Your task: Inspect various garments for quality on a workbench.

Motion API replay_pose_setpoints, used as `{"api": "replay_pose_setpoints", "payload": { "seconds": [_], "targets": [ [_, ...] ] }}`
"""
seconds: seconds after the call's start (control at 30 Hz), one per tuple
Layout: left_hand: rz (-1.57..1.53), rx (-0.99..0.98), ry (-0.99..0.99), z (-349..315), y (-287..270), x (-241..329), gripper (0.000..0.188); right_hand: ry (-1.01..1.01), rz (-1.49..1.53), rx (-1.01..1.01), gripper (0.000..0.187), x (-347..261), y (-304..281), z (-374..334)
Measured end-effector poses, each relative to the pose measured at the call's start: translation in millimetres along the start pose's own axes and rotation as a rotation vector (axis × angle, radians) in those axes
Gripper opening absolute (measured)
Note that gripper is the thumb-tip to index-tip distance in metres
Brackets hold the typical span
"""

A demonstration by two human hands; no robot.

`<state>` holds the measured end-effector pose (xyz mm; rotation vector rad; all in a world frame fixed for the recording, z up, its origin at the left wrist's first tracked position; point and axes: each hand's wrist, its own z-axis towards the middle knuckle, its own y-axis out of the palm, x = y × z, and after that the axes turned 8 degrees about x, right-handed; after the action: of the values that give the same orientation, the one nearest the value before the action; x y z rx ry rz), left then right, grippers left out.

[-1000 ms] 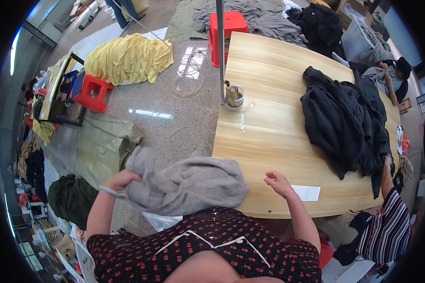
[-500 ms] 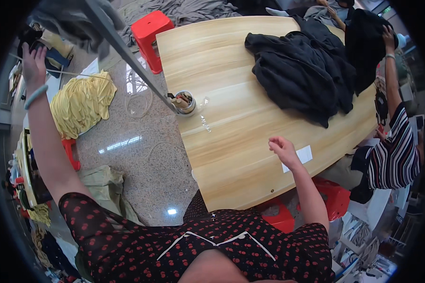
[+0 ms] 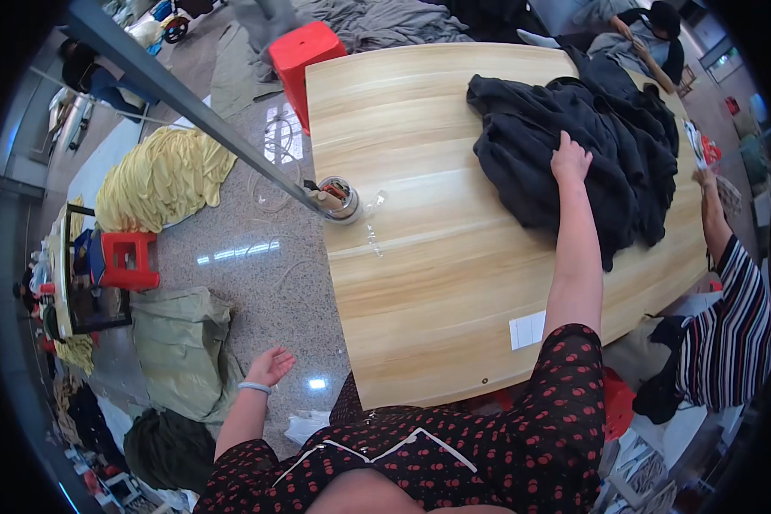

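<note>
A heap of black cloth garments [image 3: 591, 141] lies crumpled on the far right part of the wooden table [image 3: 420, 283]. My right hand [image 3: 571, 158] reaches forward onto the near side of that heap, its fingers spread on the fabric. Low at the left, beside the table's left edge, my left hand [image 3: 270, 367] hangs over the floor with nothing in it. Its fingers are stretched out and its wrist wears a pale bangle.
A grey metal bar [image 3: 206, 116] slants down to a can of small tools [image 3: 341, 201] at the table's left edge. White paper [image 3: 527, 330] lies near the front. Red stools [image 3: 304, 64], yellow cloth [image 3: 163, 178] and a co-worker in stripes [image 3: 728, 334] surround the table.
My left hand has come down from the far left to beside the table. My right hand has moved forward onto the black heap. The co-worker's raised black cloth is no longer held up.
</note>
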<state>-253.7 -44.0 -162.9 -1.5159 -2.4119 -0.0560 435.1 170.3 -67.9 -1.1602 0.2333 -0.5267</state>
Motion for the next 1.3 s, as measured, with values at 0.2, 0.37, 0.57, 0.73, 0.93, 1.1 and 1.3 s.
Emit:
{"api": "replay_pose_setpoints", "payload": {
  "seconds": [0.2,0.37,0.57,0.73,0.93,1.1,1.3],
  "targets": [
    [0.287,-0.189,0.349,-43.4,88.1,4.6,0.021,-0.072,0.391,-0.134,0.025,-8.2,-24.4,-46.3],
    [0.437,-0.494,0.536,-90.2,223.7,28.4,0.024,-0.055,0.987,-0.317,0.025,-14.5,-121.3,-89.9],
    [0.655,-0.757,0.718,-127.7,341.4,21.2,0.043,0.073,1.476,-0.471,0.023,0.0,-247.8,-118.4],
    [0.753,-0.481,1.25,-151.6,396.3,-14.0,0.083,0.135,1.875,-0.391,0.037,15.1,-316.4,-124.3],
    [0.307,-0.544,1.566,-198.0,428.2,-48.5,0.086,0.296,2.142,-0.133,0.05,35.4,-378.7,-147.2],
    [-0.072,-0.695,1.416,-218.3,441.2,-63.7,0.086,0.144,2.205,0.113,0.045,70.2,-398.2,-177.7],
    [0.079,-0.823,1.252,-231.1,409.3,-90.7,0.061,0.169,2.042,0.293,0.043,92.4,-409.8,-190.7]
  ]
}}
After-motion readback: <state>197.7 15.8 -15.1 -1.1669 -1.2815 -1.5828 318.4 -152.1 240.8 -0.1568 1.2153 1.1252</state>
